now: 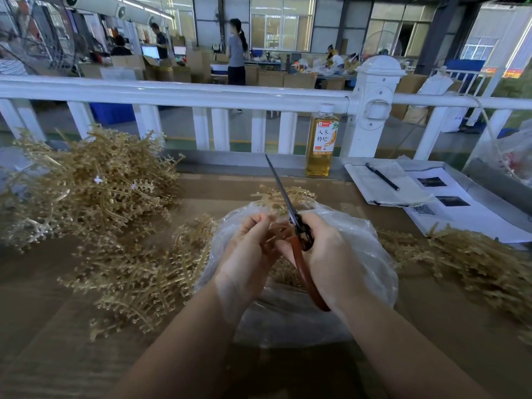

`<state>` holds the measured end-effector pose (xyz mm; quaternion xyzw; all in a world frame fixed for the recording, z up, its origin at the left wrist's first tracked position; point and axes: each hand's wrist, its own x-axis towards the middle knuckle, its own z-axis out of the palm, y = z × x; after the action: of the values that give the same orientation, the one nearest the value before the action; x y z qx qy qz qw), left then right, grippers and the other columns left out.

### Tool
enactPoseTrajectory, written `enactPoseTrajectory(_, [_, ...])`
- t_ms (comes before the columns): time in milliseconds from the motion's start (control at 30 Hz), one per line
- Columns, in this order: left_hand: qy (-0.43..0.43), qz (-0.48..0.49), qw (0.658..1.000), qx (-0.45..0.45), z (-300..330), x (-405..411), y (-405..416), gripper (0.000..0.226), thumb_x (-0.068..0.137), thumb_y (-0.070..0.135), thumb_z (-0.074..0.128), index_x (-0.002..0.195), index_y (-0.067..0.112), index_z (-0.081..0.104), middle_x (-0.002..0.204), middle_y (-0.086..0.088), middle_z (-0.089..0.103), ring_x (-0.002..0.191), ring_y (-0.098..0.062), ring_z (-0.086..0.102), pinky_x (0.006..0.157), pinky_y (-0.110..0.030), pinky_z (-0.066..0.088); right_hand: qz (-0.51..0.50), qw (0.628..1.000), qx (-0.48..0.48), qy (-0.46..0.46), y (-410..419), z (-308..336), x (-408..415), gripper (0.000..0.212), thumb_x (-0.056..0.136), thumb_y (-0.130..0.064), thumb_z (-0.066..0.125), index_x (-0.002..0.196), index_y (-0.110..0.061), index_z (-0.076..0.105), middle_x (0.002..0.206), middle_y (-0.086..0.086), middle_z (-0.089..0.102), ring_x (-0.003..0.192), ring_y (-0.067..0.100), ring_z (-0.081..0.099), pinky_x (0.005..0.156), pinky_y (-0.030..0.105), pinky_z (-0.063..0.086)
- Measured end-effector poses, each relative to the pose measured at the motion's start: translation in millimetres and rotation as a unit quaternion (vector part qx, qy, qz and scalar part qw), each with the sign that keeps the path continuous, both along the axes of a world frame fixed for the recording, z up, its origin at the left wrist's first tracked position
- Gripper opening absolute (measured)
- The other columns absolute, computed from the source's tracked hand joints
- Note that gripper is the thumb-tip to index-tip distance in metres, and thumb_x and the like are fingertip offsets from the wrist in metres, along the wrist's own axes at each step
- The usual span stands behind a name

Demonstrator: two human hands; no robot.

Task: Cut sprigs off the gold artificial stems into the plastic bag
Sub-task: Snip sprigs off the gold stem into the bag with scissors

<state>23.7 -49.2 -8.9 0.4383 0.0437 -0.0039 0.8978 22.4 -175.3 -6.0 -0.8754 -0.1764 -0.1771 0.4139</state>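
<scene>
Brown cardboard-covered worktable (72, 326) against a white railing (172, 95), factory floor behind. Big heap of gold artificial stems (95, 203) fills the left of the frame, more at far right. Clear crinkly plastic bag (371, 263) sits centre, with cut gold sprigs (283, 273) in it. Left hand (247, 254) pinches a gold stem piece over the bag; right hand (325, 254) grips red-handled scissors (299, 237), blades together, pointing up.

Brown table (51, 335) with gold stems (95, 191), plastic bag (371, 254), bottle (321, 142), papers (383, 185).
</scene>
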Motion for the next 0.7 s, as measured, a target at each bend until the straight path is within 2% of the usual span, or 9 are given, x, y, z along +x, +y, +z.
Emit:
enactPoseTrajectory(100, [-0.015, -0.042, 0.999, 0.020, 3.8, -3.3, -2.8, 0.032, 0.101, 0.024, 0.038, 0.109, 0.004, 0.062, 0.097, -0.012, 0.071, 0.081, -0.016, 0.069, 0.072, -0.023, 0.057, -0.009, 1.000, -0.011, 0.006, 1.5, 4.4, 3.6, 0.015, 0.090, -0.016, 0.064, 0.103, -0.022, 0.062, 0.082, -0.007, 0.066, 0.077, 0.010, 0.062, 0.070, 0.025, 0.053])
enactPoseTrajectory(200, [-0.007, -0.059, 0.998, -0.002, 7.3, -3.7, -2.7, 0.035, 0.101, 0.023, 0.035, 0.108, 0.004, 0.062, 0.093, -0.008, 0.074, 0.085, -0.014, 0.071, 0.071, -0.022, 0.057, 0.013, 0.999, 0.018, 0.042, -2.7, 9.6, 8.2, 0.012, 0.088, -0.009, 0.061, 0.096, -0.018, 0.062, 0.074, -0.002, 0.064, 0.065, 0.015, 0.059, 0.060, 0.031, 0.047])
enactPoseTrajectory(333, [0.003, -0.028, 1.000, 0.000, 6.8, -1.2, -2.4, 0.026, 0.099, 0.011, 0.041, 0.106, -0.002, 0.062, 0.095, -0.012, 0.073, 0.087, -0.016, 0.071, 0.072, -0.023, 0.057, 0.053, 0.975, 0.176, 0.128, -10.7, 15.8, 12.2, 0.025, 0.083, 0.006, 0.056, 0.087, -0.017, 0.062, 0.055, -0.002, 0.055, 0.047, 0.014, 0.049, 0.046, 0.029, 0.039])
enactPoseTrajectory(400, [0.014, 0.046, 0.997, 0.064, 5.4, 1.1, -1.2, 0.017, 0.095, 0.004, 0.048, 0.099, 0.003, 0.065, 0.083, -0.005, 0.072, 0.070, -0.006, 0.069, 0.059, -0.015, 0.053, 0.058, 0.953, 0.245, 0.168, -15.3, 17.2, 14.1, 0.024, 0.086, 0.006, 0.055, 0.086, -0.016, 0.063, 0.051, -0.003, 0.053, 0.043, 0.013, 0.047, 0.042, 0.024, 0.038])
enactPoseTrajectory(467, [0.029, 0.093, 0.990, 0.104, 4.2, 3.6, 1.1, 0.016, 0.094, 0.004, 0.051, 0.102, 0.011, 0.062, 0.086, 0.000, 0.066, 0.067, -0.002, 0.065, 0.054, -0.012, 0.048, 0.081, 0.918, 0.329, 0.206, -18.7, 18.0, 15.0, 0.023, 0.089, 0.005, 0.052, 0.084, -0.015, 0.064, 0.051, 0.000, 0.053, 0.042, 0.013, 0.047, 0.039, 0.021, 0.039])
enactPoseTrajectory(567, [0.077, 0.056, 0.994, 0.060, 5.1, 7.3, 0.1, 0.015, 0.095, 0.007, 0.051, 0.109, 0.009, 0.057, 0.095, -0.008, 0.060, 0.084, -0.015, 0.058, 0.072, -0.023, 0.049, 0.106, 0.898, 0.381, 0.193, -22.0, 14.4, 15.6, 0.028, 0.087, 0.009, 0.053, 0.088, -0.016, 0.064, 0.053, -0.002, 0.053, 0.045, 0.013, 0.048, 0.039, 0.020, 0.038])
enactPoseTrajectory(700, [0.110, -0.019, 0.994, -0.005, 9.3, 4.5, -4.8, 0.011, 0.096, 0.004, 0.045, 0.096, 0.003, 0.056, 0.093, -0.014, 0.058, 0.084, -0.021, 0.056, 0.082, -0.029, 0.048, 0.115, 0.868, 0.438, 0.204, -23.7, 9.8, 18.3, 0.028, 0.089, 0.010, 0.051, 0.090, -0.015, 0.064, 0.053, -0.001, 0.053, 0.046, 0.012, 0.049, 0.039, 0.021, 0.038])
